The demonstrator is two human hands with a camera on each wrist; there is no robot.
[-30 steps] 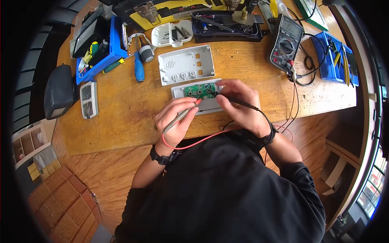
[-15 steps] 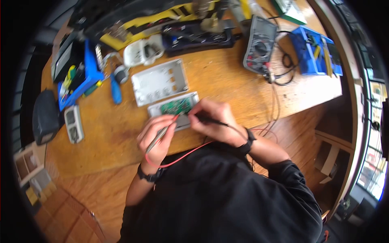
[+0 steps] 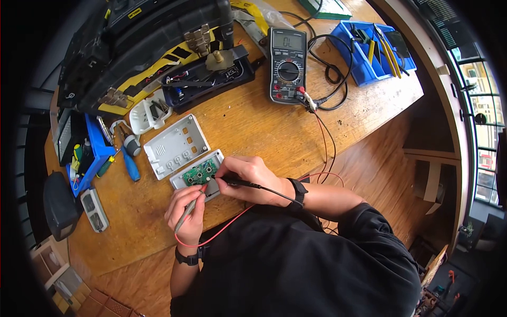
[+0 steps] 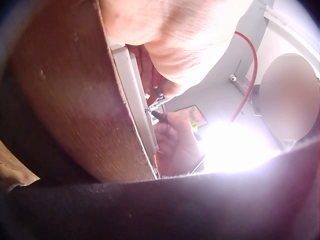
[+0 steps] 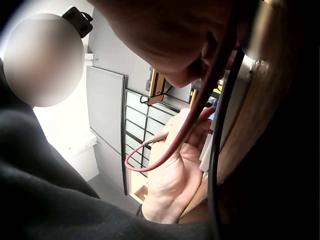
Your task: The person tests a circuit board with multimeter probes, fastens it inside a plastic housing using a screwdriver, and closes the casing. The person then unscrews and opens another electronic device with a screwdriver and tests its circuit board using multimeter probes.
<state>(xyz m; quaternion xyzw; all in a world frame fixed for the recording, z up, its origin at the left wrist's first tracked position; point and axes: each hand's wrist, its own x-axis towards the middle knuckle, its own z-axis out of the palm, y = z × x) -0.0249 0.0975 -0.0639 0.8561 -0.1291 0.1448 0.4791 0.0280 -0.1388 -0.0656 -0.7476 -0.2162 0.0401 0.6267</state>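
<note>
In the head view, a green circuit board [image 3: 196, 173] lies in a pale plastic housing half [image 3: 216, 156]. My left hand [image 3: 182, 208] pinches a grey test probe [image 3: 187, 213] with a red tip, its point right at the board's near edge. A black test probe [image 3: 244, 183] is gripped by my right hand [image 3: 252, 175], whose fingers cover the housing's right end. Both leads run to a multimeter [image 3: 288, 74] reading "0L". The left wrist view shows the right hand [image 4: 176, 142] facing the left one; the red lead [image 5: 187, 125] crosses the right wrist view.
Another housing half [image 3: 170, 141] lies just behind the board. A blue-handled screwdriver [image 3: 130, 165] and blue tool bins [image 3: 99, 150] are at the left. Behind stands a large black and yellow toolbox [image 3: 153, 47]. A blue tray [image 3: 364, 61] of pliers sits at the right.
The head view has turned, so the hands and board appear further left and lower, and the multimeter's display now reads clearly. Both hands keep hold of their probes at the board.
</note>
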